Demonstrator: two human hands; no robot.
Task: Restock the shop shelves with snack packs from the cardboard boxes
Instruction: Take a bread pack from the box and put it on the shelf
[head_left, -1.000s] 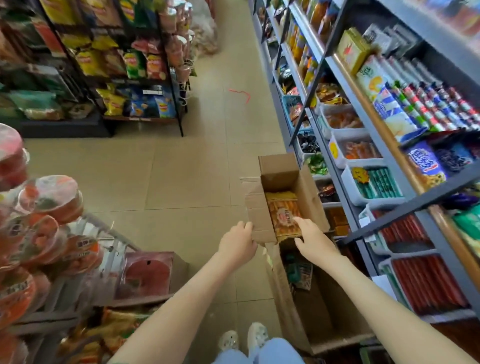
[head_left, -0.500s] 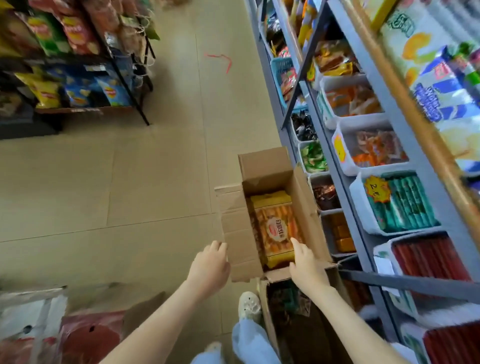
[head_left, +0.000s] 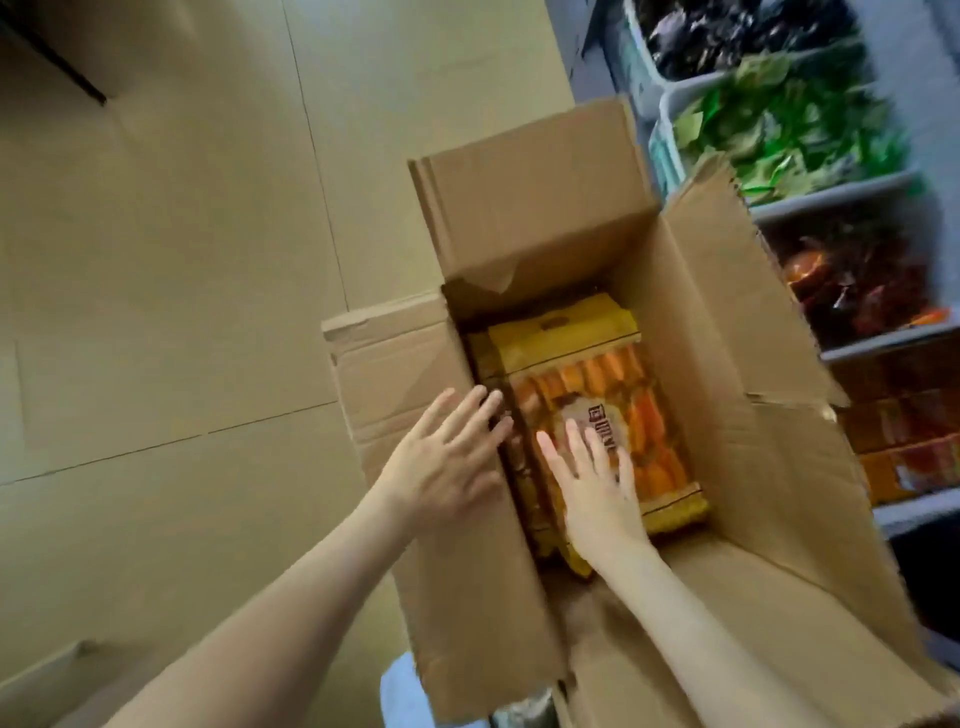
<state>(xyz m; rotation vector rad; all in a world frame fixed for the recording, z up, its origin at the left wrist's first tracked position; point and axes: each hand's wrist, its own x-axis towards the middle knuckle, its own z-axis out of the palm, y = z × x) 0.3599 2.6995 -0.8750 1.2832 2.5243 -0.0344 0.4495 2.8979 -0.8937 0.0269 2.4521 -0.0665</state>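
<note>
Brown cardboard box (head_left: 727, 332); snack pack (head_left: 602, 395) — yellow, orange-striped

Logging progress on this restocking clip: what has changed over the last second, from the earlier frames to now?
Both hands went forward into the open cardboard box. The right hand now lies flat on the top orange snack pack; the left hand reaches, fingers straight, over the left wall. The camera dropped closer. Nothing is gripped yet; the pack lies in place, and the flaps stay open beside the shelf bins.

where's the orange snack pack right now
In the head view the orange snack pack lies centre frame inside the open cardboard box, under the right hand, with the left hand at the box's left wall.
</note>
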